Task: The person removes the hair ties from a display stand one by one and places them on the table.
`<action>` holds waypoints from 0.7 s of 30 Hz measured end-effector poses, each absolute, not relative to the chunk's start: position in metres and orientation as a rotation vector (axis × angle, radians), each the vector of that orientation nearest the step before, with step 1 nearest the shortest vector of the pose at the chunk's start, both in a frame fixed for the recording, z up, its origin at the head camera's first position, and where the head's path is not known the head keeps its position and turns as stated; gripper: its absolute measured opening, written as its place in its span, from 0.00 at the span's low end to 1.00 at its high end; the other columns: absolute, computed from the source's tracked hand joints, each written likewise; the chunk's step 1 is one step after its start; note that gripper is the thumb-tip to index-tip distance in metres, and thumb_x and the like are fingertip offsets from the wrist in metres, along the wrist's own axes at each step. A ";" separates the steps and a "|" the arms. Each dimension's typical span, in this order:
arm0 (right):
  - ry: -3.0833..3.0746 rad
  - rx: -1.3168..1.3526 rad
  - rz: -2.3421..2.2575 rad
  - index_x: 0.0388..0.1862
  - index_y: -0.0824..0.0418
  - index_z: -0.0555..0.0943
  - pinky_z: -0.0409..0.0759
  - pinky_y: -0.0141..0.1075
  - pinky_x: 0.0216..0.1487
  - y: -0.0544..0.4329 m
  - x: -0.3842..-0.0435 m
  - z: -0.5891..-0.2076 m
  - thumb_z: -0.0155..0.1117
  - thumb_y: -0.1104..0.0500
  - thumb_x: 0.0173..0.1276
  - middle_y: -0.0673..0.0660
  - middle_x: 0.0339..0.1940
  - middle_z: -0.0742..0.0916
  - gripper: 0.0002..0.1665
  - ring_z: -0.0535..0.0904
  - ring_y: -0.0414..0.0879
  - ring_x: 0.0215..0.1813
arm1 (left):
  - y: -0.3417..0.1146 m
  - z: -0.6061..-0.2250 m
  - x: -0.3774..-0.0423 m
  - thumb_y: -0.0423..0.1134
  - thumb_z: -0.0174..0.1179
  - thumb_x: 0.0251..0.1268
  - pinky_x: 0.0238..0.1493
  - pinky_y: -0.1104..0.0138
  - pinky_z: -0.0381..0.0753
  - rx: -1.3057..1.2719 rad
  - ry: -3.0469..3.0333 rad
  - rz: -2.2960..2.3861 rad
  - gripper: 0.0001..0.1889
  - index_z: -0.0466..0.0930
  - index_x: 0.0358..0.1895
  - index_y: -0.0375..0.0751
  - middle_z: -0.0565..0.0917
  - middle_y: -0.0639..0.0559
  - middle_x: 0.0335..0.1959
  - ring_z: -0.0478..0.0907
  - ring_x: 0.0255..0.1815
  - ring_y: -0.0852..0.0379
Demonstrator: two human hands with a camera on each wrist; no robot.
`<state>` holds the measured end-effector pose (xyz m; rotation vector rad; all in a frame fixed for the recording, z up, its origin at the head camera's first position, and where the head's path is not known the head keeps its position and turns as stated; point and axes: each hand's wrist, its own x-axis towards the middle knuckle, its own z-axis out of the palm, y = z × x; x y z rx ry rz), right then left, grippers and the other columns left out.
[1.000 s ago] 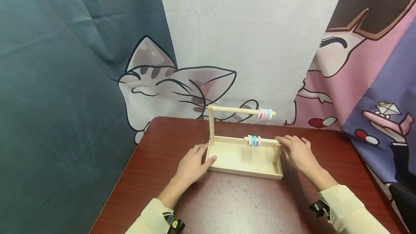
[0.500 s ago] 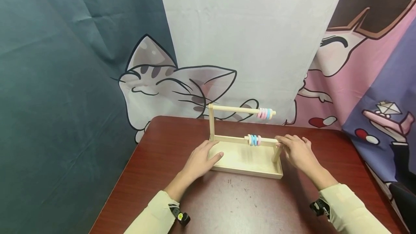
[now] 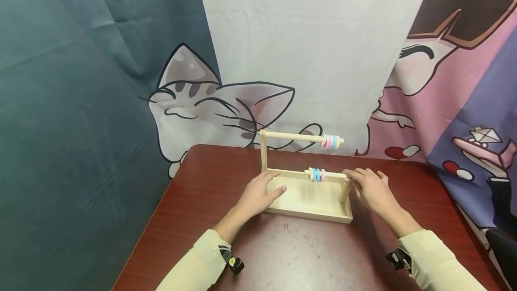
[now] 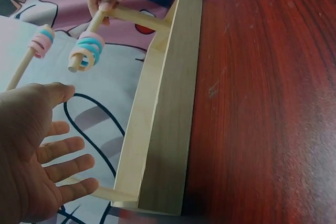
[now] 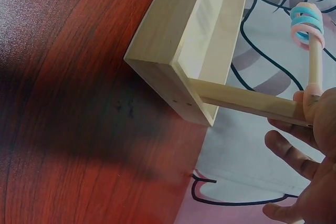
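Note:
A pale wooden rack stands on the table, a shallow tray [image 3: 304, 199] with two posts, each bearing a horizontal rod. The taller left post carries the upper rod [image 3: 288, 136], with pink, blue and cream rings [image 3: 329, 142] near its free end. Cream, blue and pink rings [image 3: 317, 174] hang on the lower rod [image 3: 334, 174]. My right hand [image 3: 371, 190] pinches the top of the short post [image 5: 252, 103], where the lower rod joins it. My left hand [image 3: 256, 195], fingers spread, is over the tray's left end; in the left wrist view nothing is between its fingers [image 4: 65, 150].
The dark red table [image 3: 291, 255] extends around the rack. Behind its far edge hangs a curtain [image 3: 315, 57] printed with cartoon figures. A black device is strapped at each wrist, by the light sleeves [image 3: 436, 259].
My left hand has moved right and slightly up, from the tray's left edge to over its left end. My right hand and the rings have stayed in place.

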<state>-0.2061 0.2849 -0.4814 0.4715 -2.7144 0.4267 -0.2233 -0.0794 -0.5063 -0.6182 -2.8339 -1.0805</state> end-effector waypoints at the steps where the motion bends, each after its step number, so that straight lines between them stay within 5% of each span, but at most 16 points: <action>1: -2.708 0.474 0.427 0.60 0.59 0.90 0.69 0.83 0.61 0.285 -0.206 -0.481 0.70 0.67 0.75 0.60 0.48 0.94 0.18 0.88 0.65 0.54 | -0.078 -0.506 -0.224 0.59 0.64 0.81 0.78 0.42 0.77 -0.621 -2.838 -1.082 0.32 0.78 0.79 0.49 0.83 0.48 0.76 0.79 0.79 0.43; 21: -2.649 0.485 0.438 0.57 0.60 0.91 0.68 0.84 0.60 0.284 -0.204 -0.485 0.73 0.62 0.76 0.58 0.45 0.94 0.13 0.88 0.63 0.52 | -0.040 -0.499 -0.232 0.59 0.64 0.81 0.73 0.47 0.82 -0.763 -2.825 -0.985 0.31 0.77 0.79 0.51 0.85 0.52 0.73 0.82 0.75 0.48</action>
